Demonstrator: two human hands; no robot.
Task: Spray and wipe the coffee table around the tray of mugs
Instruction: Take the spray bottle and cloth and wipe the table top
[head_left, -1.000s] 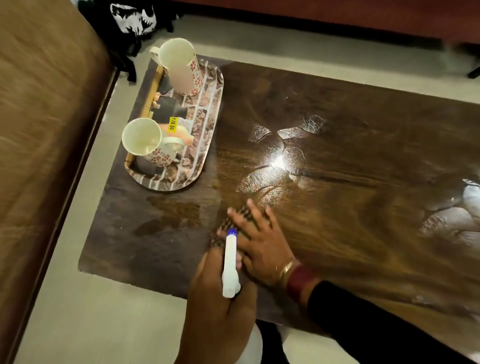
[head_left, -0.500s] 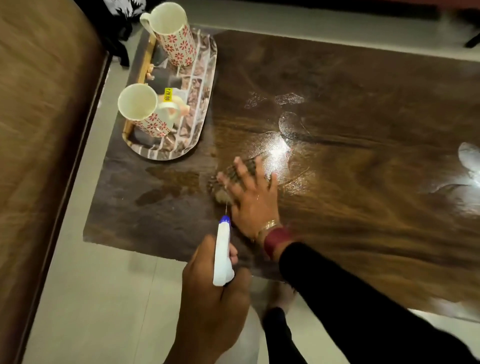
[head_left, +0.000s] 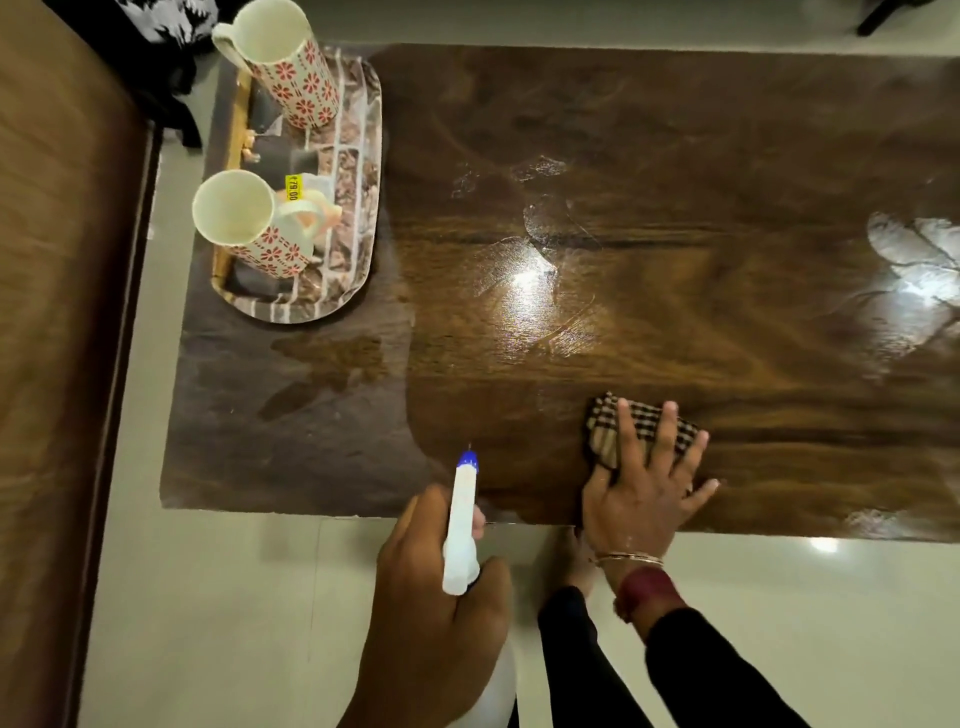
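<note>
At near edge of surface (head_left: 675, 156): right hand (head_left: 641, 496), flat on checked cloth (head_left: 605, 431), has swept right, away from tray (head_left: 358, 291) of mugs (head_left: 244, 221). Left hand (head_left: 436, 613) grips spray bottle (head_left: 460, 525). Near-left strip looks wiped.

Pressed a checked cloth (head_left: 641, 428) flat on the coffee table (head_left: 675, 260) with the right hand (head_left: 641, 493), fingers spread, near the table's near edge. Gripped a white spray bottle (head_left: 460, 525) in the left hand (head_left: 436, 597), just beside that edge, blue nozzle over the wood. Stood two mugs on the tray (head_left: 332, 291) at the table's far left end: one (head_left: 283, 62) farther, one (head_left: 249, 223) nearer.
</note>
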